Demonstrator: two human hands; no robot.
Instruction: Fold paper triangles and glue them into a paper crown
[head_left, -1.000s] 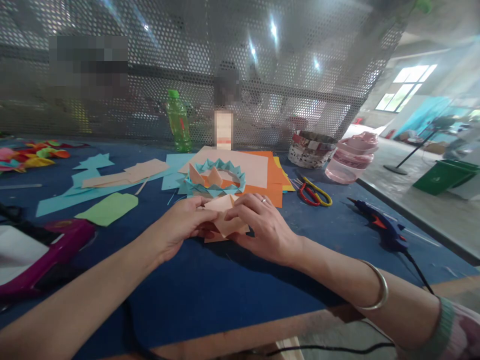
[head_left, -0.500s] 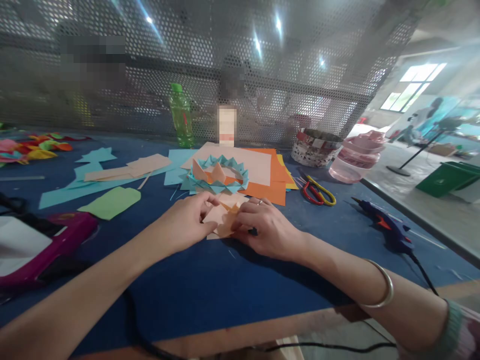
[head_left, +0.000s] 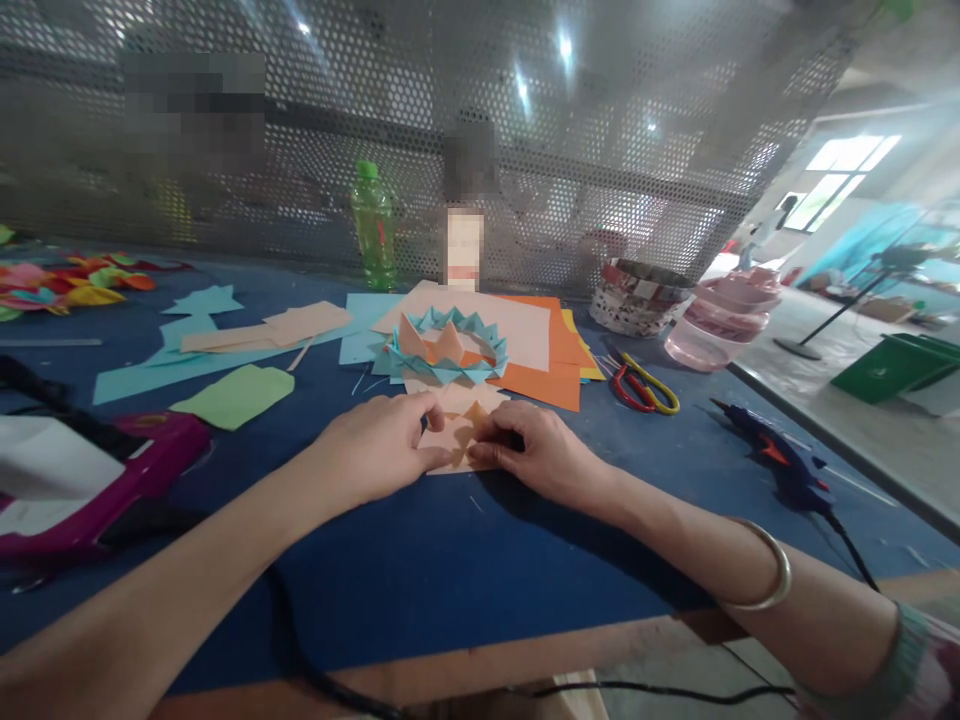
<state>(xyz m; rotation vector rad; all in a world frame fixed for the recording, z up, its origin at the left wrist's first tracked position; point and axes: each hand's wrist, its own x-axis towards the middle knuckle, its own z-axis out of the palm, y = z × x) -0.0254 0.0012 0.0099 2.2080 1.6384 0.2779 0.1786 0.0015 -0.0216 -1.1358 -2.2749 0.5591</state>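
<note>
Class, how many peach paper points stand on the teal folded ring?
2 peach points: one at the left side, the other just right of it, both on the teal paper ring. More could be hidden.

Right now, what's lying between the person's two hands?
A folded peach paper lies between the left hand and the right hand, with fingers of both hands on it, as the head view shows.

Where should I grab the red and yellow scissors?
Grab the scissors by the red and yellow loop handles, reaching from the side of the right hand. The loops lie flat, and the thin blades point away toward the orange paper.
</note>
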